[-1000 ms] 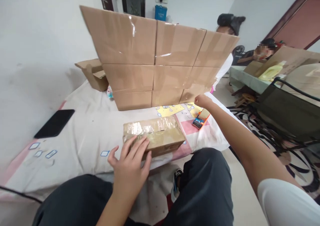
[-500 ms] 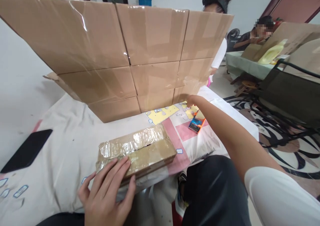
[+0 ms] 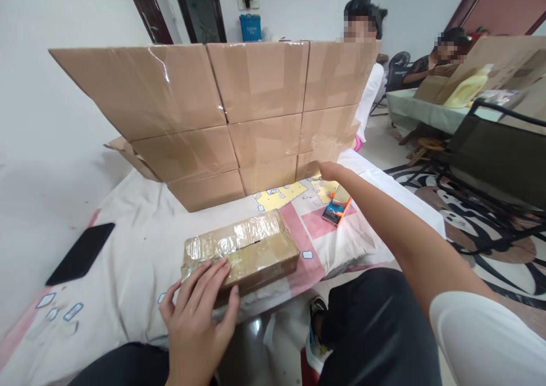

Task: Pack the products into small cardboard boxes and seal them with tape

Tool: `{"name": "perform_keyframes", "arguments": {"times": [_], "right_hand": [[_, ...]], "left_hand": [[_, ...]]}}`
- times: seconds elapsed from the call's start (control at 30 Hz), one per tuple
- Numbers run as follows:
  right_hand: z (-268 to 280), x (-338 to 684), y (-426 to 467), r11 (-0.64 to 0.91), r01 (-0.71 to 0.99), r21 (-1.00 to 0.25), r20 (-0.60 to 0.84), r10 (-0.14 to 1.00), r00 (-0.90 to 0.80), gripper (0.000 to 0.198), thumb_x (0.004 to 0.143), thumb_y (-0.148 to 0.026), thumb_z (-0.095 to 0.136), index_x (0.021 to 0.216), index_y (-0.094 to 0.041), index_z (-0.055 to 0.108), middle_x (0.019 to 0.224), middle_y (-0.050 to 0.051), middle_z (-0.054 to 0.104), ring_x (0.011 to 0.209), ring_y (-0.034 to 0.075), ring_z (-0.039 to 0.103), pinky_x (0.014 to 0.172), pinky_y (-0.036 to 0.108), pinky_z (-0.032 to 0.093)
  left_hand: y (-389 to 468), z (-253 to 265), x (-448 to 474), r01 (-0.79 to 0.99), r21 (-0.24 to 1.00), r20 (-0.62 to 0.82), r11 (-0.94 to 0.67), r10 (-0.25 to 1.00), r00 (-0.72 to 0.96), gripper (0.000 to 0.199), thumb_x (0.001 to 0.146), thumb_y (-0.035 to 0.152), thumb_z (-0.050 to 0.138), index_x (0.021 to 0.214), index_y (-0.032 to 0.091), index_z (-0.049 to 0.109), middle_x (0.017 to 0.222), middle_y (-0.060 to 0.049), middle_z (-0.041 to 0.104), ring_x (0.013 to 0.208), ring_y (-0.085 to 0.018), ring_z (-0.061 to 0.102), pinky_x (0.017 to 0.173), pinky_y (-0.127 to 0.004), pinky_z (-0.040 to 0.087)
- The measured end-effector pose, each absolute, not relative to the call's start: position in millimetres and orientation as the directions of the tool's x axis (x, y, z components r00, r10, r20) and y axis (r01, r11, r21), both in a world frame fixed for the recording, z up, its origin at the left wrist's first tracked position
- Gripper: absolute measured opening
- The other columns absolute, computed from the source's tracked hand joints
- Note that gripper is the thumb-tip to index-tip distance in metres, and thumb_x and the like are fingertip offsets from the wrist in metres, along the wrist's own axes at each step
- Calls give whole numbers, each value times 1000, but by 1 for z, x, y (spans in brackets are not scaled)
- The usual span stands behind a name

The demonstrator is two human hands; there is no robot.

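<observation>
Left hand (image 3: 198, 303) lying spread on the taped carton (image 3: 267, 255), right hand (image 3: 328, 170) reaching to the cardboard board (image 3: 264, 138)

Through the head view I am seeing the left hand resting with fingers wide apart over the carton's near left part, its thumb pointing toward the front side. On my right, the other hand is meeting the board's lower right corner; its fingers are curling away from me, so I cannot tell whether they are holding anything.

The carton is lying on the cloth-covered table (image 3: 145, 261), shiny tape covering its top. Behind it the board is standing up, its face showing nine sections. Near the right forearm an orange-and-blue packet (image 3: 334, 211) is lying on the cloth; well to the left, a flat black slab (image 3: 80, 254) is resting. Cardboard flaps (image 3: 133, 160) are poking out behind the board's left edge.

Past its right edge a person in white (image 3: 371, 93) is showing. Farther off, another person (image 3: 420, 72) is bending near a yellow bottle (image 3: 467, 87), and a dark chair (image 3: 495, 153) is standing over a patterned rug (image 3: 463, 221).
</observation>
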State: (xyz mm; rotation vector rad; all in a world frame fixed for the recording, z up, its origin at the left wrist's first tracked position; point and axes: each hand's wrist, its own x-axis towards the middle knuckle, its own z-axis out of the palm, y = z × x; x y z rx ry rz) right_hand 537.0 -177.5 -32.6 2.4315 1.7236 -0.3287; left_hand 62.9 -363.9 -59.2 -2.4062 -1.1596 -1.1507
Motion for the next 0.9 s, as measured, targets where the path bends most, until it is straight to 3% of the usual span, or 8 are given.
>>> {"name": "perform_keyframes", "arguments": {"times": [0.07, 0.17, 0.37, 0.5, 0.6, 0.7, 0.8, 0.9], "right_hand": [[-24, 534, -187, -315, 943, -105, -174, 940, 295, 16, 80, -14, 74, 96, -9, 73, 108, 20, 73, 103, 29, 66, 87, 36, 51], [-12, 517, -207, -235, 926, -296, -44, 972, 233, 13, 77, -8, 68, 89, -10, 72, 98, 16, 74, 94, 24, 66, 80, 29, 48], [-21, 441, -280, 72, 754, -654, 172, 983, 56, 20, 90, -25, 53, 100, -16, 69, 88, 4, 71, 74, 14, 61, 68, 25, 48], [-38, 393, -333, 292, 250, -923, 270, 955, -118, 17, 81, -31, 67, 93, -19, 66, 87, 3, 67, 75, 15, 61, 67, 27, 49], [-44, 373, -363, 266, 9, -964, 262, 954, -142, 24, 71, -27, 78, 92, -22, 66, 92, 2, 66, 79, 15, 62, 67, 27, 49], [-53, 365, -381, 141, -145, -979, 147, 989, -32, 32, 67, -29, 80, 93, -23, 63, 87, -1, 66, 65, 11, 56, 52, 22, 41], [-72, 359, -385, 63, -252, -966, 61, 998, 15, 40, 63, -33, 82, 94, -24, 60, 81, -4, 66, 52, 8, 46, 44, 20, 31], [-92, 351, -377, 70, -283, -956, 69, 998, 14, 44, 56, -33, 86, 90, -23, 59, 76, -5, 66, 57, 9, 52, 48, 20, 36]], "left_hand": [[-365, -60, 63, 744, 128, 731, -656, 570, 377, 32, 89, 27, 64, 121, 26, 64, 118, -7, 77, 112, -32, 68, 102, -50, 34], [-360, -60, 59, 737, 107, 738, -667, 550, 391, 34, 89, 28, 64, 123, 28, 64, 118, -6, 77, 110, -31, 69, 100, -49, 34], [-335, -60, 37, 646, 61, 712, -761, 487, 506, 30, 90, 29, 63, 121, 30, 64, 119, -4, 77, 110, -29, 69, 95, -45, 37], [-324, -65, 25, 600, 96, 705, -794, 480, 522, 31, 88, 28, 65, 119, 30, 66, 118, -4, 77, 111, -29, 68, 96, -44, 40], [-319, -66, 21, 557, 206, 694, -805, 521, 497, 28, 88, 29, 65, 115, 29, 69, 118, -5, 77, 112, -29, 66, 99, -46, 42], [-317, -65, 21, 491, 373, 665, -787, 596, 450, 23, 89, 33, 62, 108, 27, 73, 115, -6, 77, 112, -29, 65, 100, -48, 46], [-316, -66, 22, 450, 485, 648, -750, 654, 390, 21, 89, 38, 62, 100, 26, 76, 110, -7, 78, 112, -29, 64, 102, -50, 45], [-313, -69, 24, 413, 556, 663, -721, 685, 302, 21, 89, 39, 61, 92, 25, 77, 103, -8, 79, 112, -30, 63, 105, -51, 44]]}}
